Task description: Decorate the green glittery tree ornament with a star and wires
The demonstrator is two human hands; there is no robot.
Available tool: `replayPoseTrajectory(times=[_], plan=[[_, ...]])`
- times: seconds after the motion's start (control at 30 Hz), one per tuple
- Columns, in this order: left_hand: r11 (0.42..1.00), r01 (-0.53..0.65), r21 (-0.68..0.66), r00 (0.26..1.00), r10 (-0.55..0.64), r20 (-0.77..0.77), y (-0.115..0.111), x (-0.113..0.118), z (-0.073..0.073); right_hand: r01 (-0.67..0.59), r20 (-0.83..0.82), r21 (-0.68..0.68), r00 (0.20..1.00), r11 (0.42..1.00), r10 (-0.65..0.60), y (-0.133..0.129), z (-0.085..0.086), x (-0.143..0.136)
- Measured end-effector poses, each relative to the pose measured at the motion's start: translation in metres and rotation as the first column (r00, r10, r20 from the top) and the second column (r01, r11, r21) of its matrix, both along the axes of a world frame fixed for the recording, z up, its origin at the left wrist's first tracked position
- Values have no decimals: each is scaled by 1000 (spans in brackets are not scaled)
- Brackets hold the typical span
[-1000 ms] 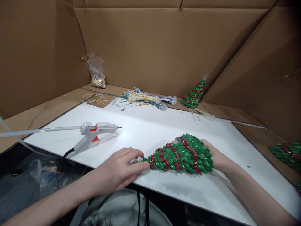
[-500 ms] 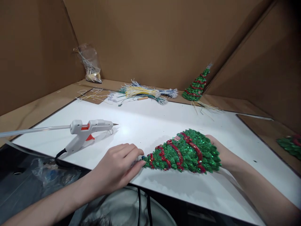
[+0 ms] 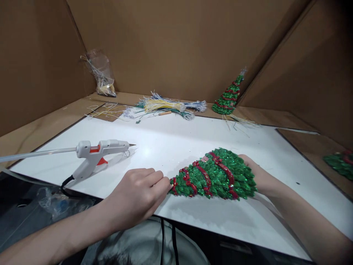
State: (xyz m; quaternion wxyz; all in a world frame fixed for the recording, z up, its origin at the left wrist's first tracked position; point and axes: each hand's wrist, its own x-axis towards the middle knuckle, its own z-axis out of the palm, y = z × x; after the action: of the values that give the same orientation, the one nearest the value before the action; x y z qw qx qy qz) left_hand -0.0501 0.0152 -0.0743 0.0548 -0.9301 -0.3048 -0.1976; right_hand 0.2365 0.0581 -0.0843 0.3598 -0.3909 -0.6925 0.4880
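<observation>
A green glittery Christmas tree ornament with red tinsel garland lies on its side between my hands, its tip pointing left. My left hand is closed round the narrow tip, and the fingers cover that end. Behind the wide base, my right hand supports the tree from the far right; most of its fingers are hidden by the branches. To the left, a white hot glue gun with an orange trigger rests on the white board, its nozzle facing right and a clear glue stick in its back.
At the back lie bundled wires in yellow, white, blue and green. A second decorated tree leans at the back right, and part of another tree shows at the right edge. A plastic bag stands in the back left corner by cardboard walls.
My left fingers have slid further over the tree's tip, hiding what showed there before. The whole view has shifted slightly; the right hand keeps its place at the base.
</observation>
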Motion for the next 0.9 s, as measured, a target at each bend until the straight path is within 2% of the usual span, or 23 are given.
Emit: replayPoseTrajectory(times=[0.13,0.27,0.5,0.67,0.9], plan=[[1000,4,-12,1000,-4,-26,0,1,0,11,-24,2,1000,1000,-11,0,1,-5],[999,8,-33,1000,-8,-10,-1,2,1,-47,-62,17,997,999,48,0,3,-7],[998,7,-56,1000,-7,9,-2,1,-1,-12,-12,17,1000,1000,12,-1,5,-7],[998,6,-59,999,-3,36,-1,0,-4,-30,-23,28,999,999,31,0,5,-6],[999,7,-38,999,-6,39,-1,0,-5,-47,37,-38,998,998,49,-1,6,1]])
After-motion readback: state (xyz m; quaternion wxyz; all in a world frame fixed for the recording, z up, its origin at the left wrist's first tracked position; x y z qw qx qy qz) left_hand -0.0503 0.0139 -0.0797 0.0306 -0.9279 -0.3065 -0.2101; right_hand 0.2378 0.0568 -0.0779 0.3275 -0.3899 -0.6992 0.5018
